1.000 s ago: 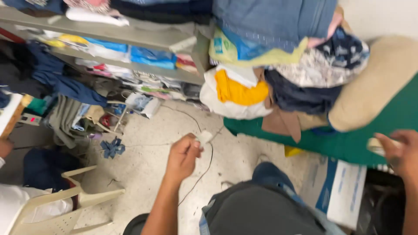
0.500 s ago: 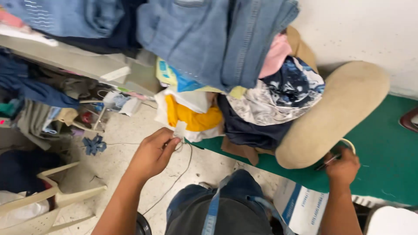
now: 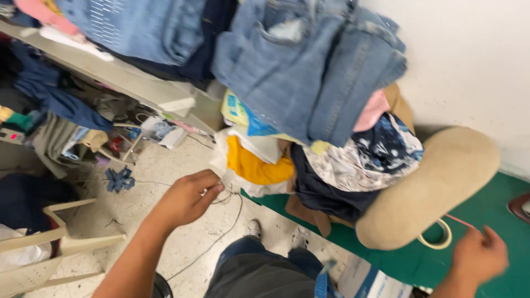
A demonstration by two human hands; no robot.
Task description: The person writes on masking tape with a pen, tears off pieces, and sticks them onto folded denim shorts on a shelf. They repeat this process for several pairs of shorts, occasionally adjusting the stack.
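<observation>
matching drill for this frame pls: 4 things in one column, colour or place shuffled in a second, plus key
Things:
1. left hand
2. right hand
3. jeans
4. plastic chair

Places or colours:
A. blue denim, top of the clothes pile
B. low right, over the green table, beside the tape roll
C. cream, lower left on the floor
D. centre, pinching a thin cord

Pairs: 1-D, 2-B, 3-A, 4-C
</observation>
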